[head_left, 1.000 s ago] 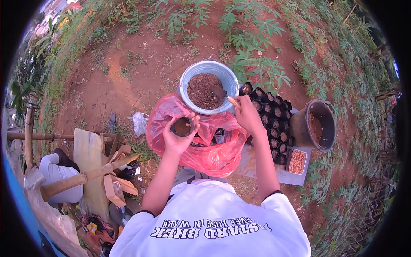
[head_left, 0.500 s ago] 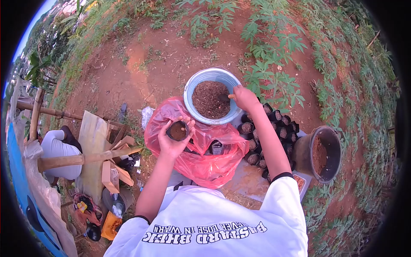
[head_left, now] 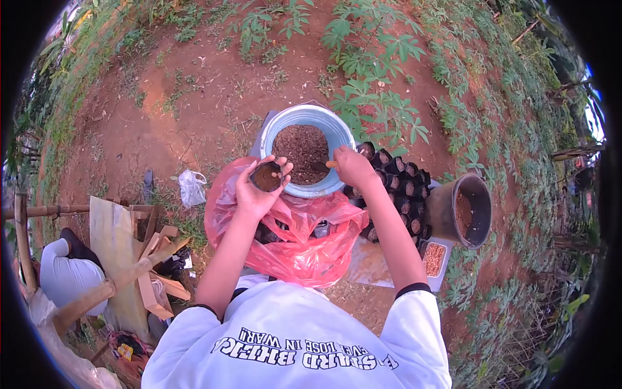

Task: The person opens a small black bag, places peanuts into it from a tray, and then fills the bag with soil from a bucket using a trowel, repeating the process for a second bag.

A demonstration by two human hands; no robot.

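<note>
– Over the red plastic bag (head_left: 304,249), what is the left hand (head_left: 249,194) holding?

– A small black pot (head_left: 266,176), filled with brown soil nearly to the top. It sits upright in the cupped palm. The fingers (head_left: 283,167) curl round its far side, with their tips at the rim, and the thumb presses the near side.

– Where is the pot relative to the basin (head_left: 304,110)?

– Just beside the basin's near left edge, at about rim height. I cannot tell whether they touch.

– And the right hand (head_left: 355,170)?

– It is a closed fist on the handle of a trowel (head_left: 322,166), at the basin's near right edge. The pale end of the handle sticks out of the fist, and the dark blade lies on the loose soil (head_left: 301,146) inside the basin.

– How close are the trowel and the pot?

– Near each other but apart, with the blade to the right of the left fingertips.

– What is beyond the right arm?

– A cluster of black nursery pots (head_left: 398,185), packed together, and a black bucket (head_left: 447,207) beside them.
</note>
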